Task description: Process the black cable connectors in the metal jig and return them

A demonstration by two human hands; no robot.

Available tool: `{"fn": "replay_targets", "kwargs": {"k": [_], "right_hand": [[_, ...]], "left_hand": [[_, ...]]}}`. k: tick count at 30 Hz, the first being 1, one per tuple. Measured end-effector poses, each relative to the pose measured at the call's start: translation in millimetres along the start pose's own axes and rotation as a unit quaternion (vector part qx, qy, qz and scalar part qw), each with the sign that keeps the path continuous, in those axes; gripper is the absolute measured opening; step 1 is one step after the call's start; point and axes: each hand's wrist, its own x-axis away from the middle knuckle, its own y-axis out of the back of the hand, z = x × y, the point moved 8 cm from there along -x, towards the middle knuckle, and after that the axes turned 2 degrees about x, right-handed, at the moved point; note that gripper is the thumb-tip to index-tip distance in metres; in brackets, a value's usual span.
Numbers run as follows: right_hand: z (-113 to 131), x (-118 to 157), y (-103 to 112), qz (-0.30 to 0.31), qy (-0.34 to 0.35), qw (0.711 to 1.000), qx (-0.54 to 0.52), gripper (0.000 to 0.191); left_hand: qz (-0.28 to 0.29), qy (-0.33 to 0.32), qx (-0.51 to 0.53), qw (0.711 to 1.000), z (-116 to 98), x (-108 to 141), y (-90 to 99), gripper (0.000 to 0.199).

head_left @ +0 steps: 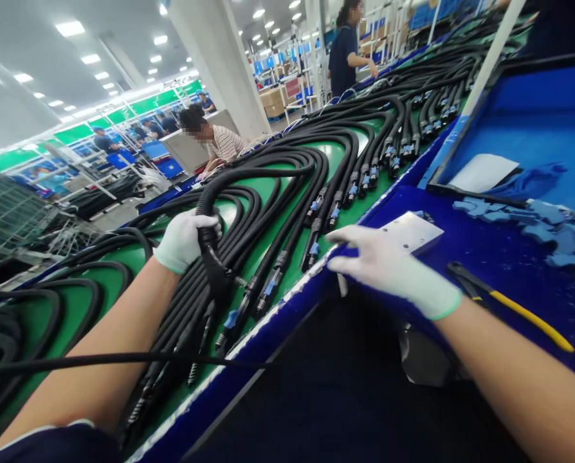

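Left hand (pixel 186 241) clenched on black cable (pixel 208 247) — right hand (pixel 388 267) open, flat beside metal plate (pixel 410 231) — yellow-handled pliers (pixel 514 310) lower right, more cables (pixel 278 193) across green table (pixel 136 257).

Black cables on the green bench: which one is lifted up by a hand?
The black cable gripped in the left hand. It rises in a loop above the others, which lie flat.

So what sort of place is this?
Probably a cable-assembly factory: rows of black cables with connectors laid out on a long green bench, and a co-worker at the line.
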Motion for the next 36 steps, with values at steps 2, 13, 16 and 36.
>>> {"fn": "replay_targets", "kwargs": {"k": [2, 13, 16, 36], "right_hand": [[25.5, 3.1, -45.1, 0.069, 0.011, 0.991, -0.117, 0.077], [0.5, 84.8, -35.2, 0.128, -0.151, 0.93, -0.31, 0.023], [3.2, 110.1, 7.6, 0.186, -0.155, 0.955, -0.17, 0.014], [-12.1, 123.3, 76.3, -0.082, -0.045, 0.994, 0.048, 0.03]], "left_hand": [[0.008, -0.043, 0.147, 0.988, -24.3, 8.8, -36.9, 0.024], [0.157, -0.429, -0.163, 0.874, -63.9, 105.3, -197.4, 0.04], [0.276, -0.469, -0.19, 0.817, -47.9, 134.0, -238.2, 0.033], [0.322, -0.089, 0.002, 0.942, -74.2, 83.5, -313.9, 0.046]]}}
